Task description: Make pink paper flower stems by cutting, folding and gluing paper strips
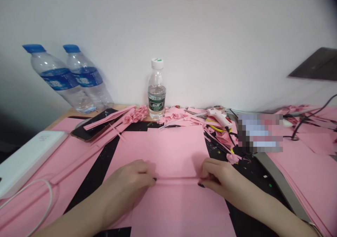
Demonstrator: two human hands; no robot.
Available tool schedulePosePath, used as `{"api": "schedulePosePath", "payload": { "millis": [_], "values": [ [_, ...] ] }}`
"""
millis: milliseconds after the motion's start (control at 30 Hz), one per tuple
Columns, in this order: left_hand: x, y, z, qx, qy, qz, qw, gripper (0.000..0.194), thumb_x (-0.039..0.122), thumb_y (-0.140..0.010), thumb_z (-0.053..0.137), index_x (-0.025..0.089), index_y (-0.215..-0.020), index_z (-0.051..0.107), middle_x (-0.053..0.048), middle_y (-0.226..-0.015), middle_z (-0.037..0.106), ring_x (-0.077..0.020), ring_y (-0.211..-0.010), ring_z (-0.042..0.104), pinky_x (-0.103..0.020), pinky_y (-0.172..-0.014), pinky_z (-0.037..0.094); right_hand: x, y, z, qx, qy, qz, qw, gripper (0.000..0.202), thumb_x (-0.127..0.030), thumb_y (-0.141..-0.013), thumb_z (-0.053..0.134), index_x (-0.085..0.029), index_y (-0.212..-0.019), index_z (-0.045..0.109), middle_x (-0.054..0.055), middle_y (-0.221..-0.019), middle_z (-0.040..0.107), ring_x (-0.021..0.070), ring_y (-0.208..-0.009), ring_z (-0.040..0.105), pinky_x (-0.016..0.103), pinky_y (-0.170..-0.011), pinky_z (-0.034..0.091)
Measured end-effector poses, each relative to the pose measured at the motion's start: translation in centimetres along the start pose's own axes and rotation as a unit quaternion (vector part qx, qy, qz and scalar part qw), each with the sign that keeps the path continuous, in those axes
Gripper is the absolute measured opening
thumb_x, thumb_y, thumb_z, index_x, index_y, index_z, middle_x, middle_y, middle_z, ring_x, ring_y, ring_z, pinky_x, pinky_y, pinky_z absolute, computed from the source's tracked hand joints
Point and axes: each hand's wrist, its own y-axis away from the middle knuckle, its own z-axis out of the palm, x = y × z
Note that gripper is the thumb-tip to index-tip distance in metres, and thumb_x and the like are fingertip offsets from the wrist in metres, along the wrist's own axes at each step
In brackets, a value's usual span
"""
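Pink, rectangular paper sheet (175,151) lies mid-desk, over other pink paper on a black, paint-flecked mat (92,173). Wood of the tan desk (61,117) shows at its far left corner. A narrow pale-pink band (176,182) crosses the sheet, parallel to the desk's back edge; folded or rolled, cannot tell which.

Left hand (129,179): fingers curled, thumb close against them, apparently pinching the band's left end. Right hand (221,175): the same at the right end, fingers bent, hardly any gap to the thumb.

Handling, as judged: very light, thin, fairly crisp; probably bends readily and keeps a crease. Likely to tear or dent under hard nails, and to slide on the paper beneath. Best hold: light fingertip pinch at both ends of the band, even pressure, lest it skew. Middle unsupported, may bow.

Toward the back edge: white plastic glue gun (219,117), clear plastic bottle with green label (157,101).
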Motion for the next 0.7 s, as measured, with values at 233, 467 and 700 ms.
{"api": "schedulePosePath", "payload": {
  "millis": [233, 467, 700],
  "values": [
    [0.5, -0.3, -0.3, -0.028, -0.005, -0.019, 0.999, 0.034, 0.008, -0.092, 0.043, 0.020, -0.076, 0.070, -0.003, -0.085, 0.066, -0.0157, -0.078, 0.060, -0.024, -0.067, 0.044, -0.8, 0.4, 0.0, -0.006, 0.066, 0.013, 0.998, 0.028, 0.000, -0.083, 0.061, -0.019, -0.068, 0.046, -0.001, -0.080, 0.054, 0.0117, -0.062, 0.049, 0.024, -0.058, 0.036],
    [0.6, 0.0, -0.1, -0.003, -0.052, 0.027, 0.998, 0.035, 0.009, -0.093, 0.041, 0.019, -0.074, 0.068, -0.003, -0.077, 0.065, -0.0155, -0.071, 0.059, -0.025, -0.061, 0.040, -1.0, 0.6, -0.4, -0.009, -0.006, 0.012, 1.000, 0.024, 0.004, -0.078, 0.060, -0.019, -0.073, 0.054, -0.003, -0.075, 0.056, 0.0108, -0.063, 0.051, 0.021, -0.057, 0.037],
    [0.6, 0.1, 0.2, -0.005, -0.060, 0.030, 0.998, 0.035, 0.007, -0.090, 0.042, 0.020, -0.070, 0.068, -0.002, -0.076, 0.064, -0.0145, -0.068, 0.060, -0.024, -0.058, 0.038, -0.8, 1.3, 0.1, -0.029, -0.020, 0.017, 0.999, 0.020, -0.002, -0.084, 0.057, -0.019, -0.076, 0.052, -0.003, -0.078, 0.055, 0.0099, -0.062, 0.051, 0.020, -0.056, 0.036]
  ]
}}
